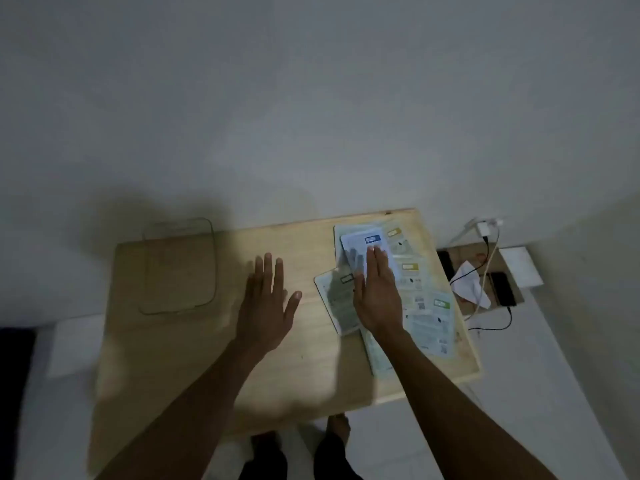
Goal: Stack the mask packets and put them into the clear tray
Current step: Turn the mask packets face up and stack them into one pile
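Clear tray (180, 265) sits bare on the table (194, 358). About five packets (426, 317) overlap; right hand (377, 299) flat on them, left hand (265, 310) spread.

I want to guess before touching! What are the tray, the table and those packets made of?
The tray looks like clear plastic: the table shows through it. The table looks like pale, matte wood, possibly plywood. The packets look like thin printed plastic or foil with a slight sheen; the picture is too blurry to tell.

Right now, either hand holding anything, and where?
Nothing gripped. Right hand lies flat, palm down, on the mask packets; left hand is open and flat over the table.
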